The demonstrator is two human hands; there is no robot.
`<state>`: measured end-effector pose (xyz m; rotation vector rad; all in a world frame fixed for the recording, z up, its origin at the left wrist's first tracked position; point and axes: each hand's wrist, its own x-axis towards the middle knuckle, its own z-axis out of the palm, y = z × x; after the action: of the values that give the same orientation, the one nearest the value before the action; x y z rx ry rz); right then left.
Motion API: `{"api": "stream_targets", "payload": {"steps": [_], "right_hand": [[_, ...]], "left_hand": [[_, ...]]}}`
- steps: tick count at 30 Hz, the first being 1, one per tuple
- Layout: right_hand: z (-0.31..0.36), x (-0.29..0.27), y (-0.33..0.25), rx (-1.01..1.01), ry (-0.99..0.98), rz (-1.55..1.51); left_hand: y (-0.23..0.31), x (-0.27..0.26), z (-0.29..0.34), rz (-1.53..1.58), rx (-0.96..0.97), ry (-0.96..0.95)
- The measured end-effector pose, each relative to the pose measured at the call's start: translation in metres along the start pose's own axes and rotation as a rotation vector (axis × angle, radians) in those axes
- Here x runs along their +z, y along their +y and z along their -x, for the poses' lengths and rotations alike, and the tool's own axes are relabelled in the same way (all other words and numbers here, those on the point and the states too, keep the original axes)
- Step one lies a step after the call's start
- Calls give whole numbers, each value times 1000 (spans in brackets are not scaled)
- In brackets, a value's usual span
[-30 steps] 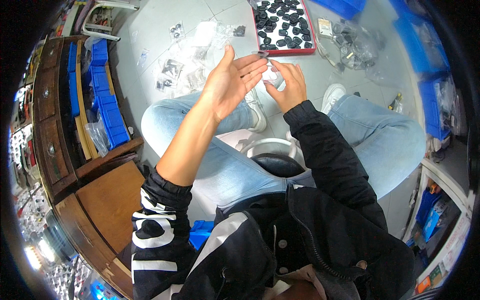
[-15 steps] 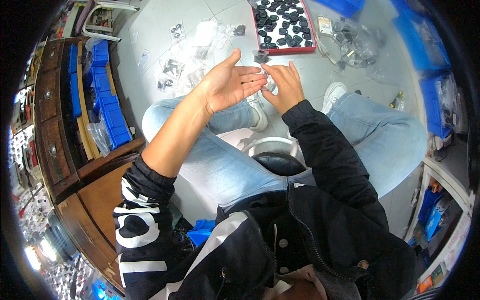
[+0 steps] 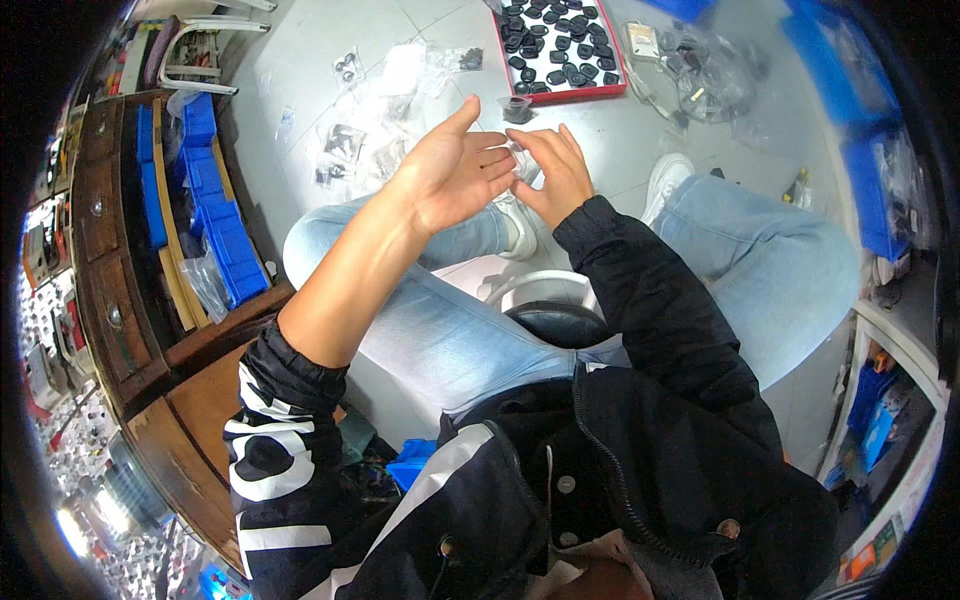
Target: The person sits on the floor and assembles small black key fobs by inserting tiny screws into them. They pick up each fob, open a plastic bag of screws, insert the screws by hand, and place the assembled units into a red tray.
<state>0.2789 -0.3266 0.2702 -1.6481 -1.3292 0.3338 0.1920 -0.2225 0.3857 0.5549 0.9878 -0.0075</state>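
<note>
Left hand open, palm up, fingers spread — right hand pinching a small clear bag against those fingertips, above the red tray of black parts.

Small clear plastic bag, crumpled, pinched between fingertips of left hand and right hand, above the knees.

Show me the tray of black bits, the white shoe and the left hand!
red tray (image 3: 622, 72), head view, right rim.
white shoe (image 3: 666, 182), head view, toe top.
left hand (image 3: 455, 180), head view, open palm.
</note>
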Motion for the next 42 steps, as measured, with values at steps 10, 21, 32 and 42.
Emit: {"api": "stream_targets", "payload": {"steps": [10,21,32,42], "right_hand": [[2,6,-4,49,9,-80],[5,13,-5,58,3,-136],[6,13,-7,110,56,-260],[0,3,-12,157,142,-321]], "left_hand": [[-4,12,9,-18,35,36],[-8,21,13,-68,64,131],[-7,21,19,-41,87,173],[-4,-46,14,-441,380,221]]}}
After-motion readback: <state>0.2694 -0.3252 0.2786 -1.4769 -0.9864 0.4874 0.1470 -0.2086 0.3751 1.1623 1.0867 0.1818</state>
